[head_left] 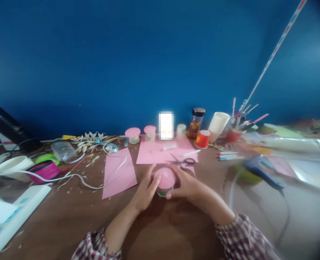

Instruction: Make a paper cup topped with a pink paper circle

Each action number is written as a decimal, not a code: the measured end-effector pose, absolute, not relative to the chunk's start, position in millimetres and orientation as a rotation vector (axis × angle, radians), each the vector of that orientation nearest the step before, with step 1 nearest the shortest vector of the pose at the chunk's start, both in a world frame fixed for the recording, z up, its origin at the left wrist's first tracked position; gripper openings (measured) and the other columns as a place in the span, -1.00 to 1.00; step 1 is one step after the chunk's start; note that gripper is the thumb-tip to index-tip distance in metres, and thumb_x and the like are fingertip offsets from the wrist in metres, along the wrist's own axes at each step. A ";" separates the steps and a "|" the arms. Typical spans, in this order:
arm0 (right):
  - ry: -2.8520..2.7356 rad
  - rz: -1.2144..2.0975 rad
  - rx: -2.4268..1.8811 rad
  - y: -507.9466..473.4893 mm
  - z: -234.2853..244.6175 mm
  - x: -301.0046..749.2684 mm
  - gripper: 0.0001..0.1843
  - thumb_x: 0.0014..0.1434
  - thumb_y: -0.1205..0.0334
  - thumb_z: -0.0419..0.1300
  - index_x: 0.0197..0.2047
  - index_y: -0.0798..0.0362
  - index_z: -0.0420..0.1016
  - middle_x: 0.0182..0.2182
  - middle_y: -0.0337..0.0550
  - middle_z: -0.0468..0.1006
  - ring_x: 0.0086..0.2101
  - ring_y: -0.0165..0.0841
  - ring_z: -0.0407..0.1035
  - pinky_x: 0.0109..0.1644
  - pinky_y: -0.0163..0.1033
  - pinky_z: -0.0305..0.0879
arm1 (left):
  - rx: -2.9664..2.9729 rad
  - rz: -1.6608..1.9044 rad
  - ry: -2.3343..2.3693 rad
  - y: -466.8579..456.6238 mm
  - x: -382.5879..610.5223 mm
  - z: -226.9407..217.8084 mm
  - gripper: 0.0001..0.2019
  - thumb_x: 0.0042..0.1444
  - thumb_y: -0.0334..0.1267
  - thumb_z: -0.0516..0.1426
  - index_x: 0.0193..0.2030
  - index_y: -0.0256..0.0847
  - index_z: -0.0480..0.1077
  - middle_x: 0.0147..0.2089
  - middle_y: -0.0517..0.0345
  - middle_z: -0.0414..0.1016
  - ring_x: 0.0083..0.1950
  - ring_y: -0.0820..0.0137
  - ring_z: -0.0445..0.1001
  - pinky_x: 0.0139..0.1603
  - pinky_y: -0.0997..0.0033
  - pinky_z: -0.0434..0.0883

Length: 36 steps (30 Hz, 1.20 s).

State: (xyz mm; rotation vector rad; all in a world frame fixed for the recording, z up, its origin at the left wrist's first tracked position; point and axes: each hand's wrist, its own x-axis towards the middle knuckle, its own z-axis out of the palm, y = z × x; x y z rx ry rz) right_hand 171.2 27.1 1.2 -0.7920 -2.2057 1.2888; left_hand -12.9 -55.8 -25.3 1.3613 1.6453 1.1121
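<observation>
A small paper cup (163,193) with a round pink paper piece (166,177) over its top stands between my hands near the middle of the table. My left hand (145,190) curves along the cup's left side, its thumb on the pink edge. From the right, my right hand (187,184) wraps around the same cup. Just beyond my fingers lie scissors (182,162) with dark handles. Two more cups with pink tops, a left one (132,135) and a right one (149,133), stand farther back by the wall.
Pink sheets (119,173) lie flat on the table. A jar (196,123), a red cup (202,139) and a brush holder (233,134) stand back right. A glue gun (262,172) is at right. White cable (86,186) and a power strip (21,216) occupy the left.
</observation>
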 end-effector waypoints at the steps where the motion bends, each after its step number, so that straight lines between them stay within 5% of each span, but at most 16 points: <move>1: -2.204 1.297 -0.826 27.5 2.8 172.6 -0.03 -0.18 0.00 0.48 0.28 0.06 0.26 0.19 0.08 0.37 0.16 0.01 0.25 0.23 0.04 0.16 | 1.354 1.107 1.647 -55.7 -12.9 -25.3 -0.35 0.26 0.10 -0.05 0.40 -0.15 -0.02 0.48 -0.02 -0.04 0.46 0.19 -0.05 0.42 0.08 0.00; 5: -2.133 1.302 -0.944 21.3 9.0 174.7 -0.34 0.07 -0.01 0.33 0.20 0.04 0.36 0.12 0.03 0.45 0.11 -0.05 0.32 0.20 0.03 0.21 | 1.375 1.078 1.652 -54.8 -12.6 -24.6 -0.33 0.27 0.11 -0.08 0.41 -0.18 -0.06 0.49 -0.03 -0.08 0.47 0.21 -0.09 0.43 0.11 -0.03; 9: -2.042 1.325 -1.001 12.4 12.1 173.1 -0.45 0.11 0.00 0.30 0.15 -0.03 0.40 0.06 -0.05 0.50 0.05 -0.10 0.37 0.14 0.00 0.28 | 1.366 1.080 1.646 -54.6 -11.6 -22.1 -0.32 0.26 0.12 -0.08 0.41 -0.21 -0.06 0.48 -0.06 -0.08 0.48 0.21 -0.10 0.44 0.12 -0.04; 28: -2.158 1.366 -0.943 25.2 4.7 171.4 -0.38 0.11 0.01 0.30 0.18 0.05 0.33 0.04 -0.01 0.48 0.01 -0.12 0.37 0.10 -0.05 0.29 | 1.327 1.088 1.543 -59.1 -15.7 -18.4 -0.26 0.24 0.19 -0.11 0.43 -0.21 -0.12 0.50 -0.05 -0.15 0.49 0.16 -0.16 0.43 0.08 -0.05; 36: -2.119 1.403 -0.966 24.1 8.4 171.0 -0.38 0.05 -0.03 0.34 0.14 0.04 0.38 -0.02 -0.05 0.52 -0.03 -0.13 0.38 0.07 -0.06 0.30 | 1.527 1.020 1.423 -62.4 -19.6 -16.4 0.17 -0.13 0.00 0.36 0.45 -0.09 -0.34 0.47 -0.13 -0.06 0.44 0.02 -0.02 0.38 -0.04 0.08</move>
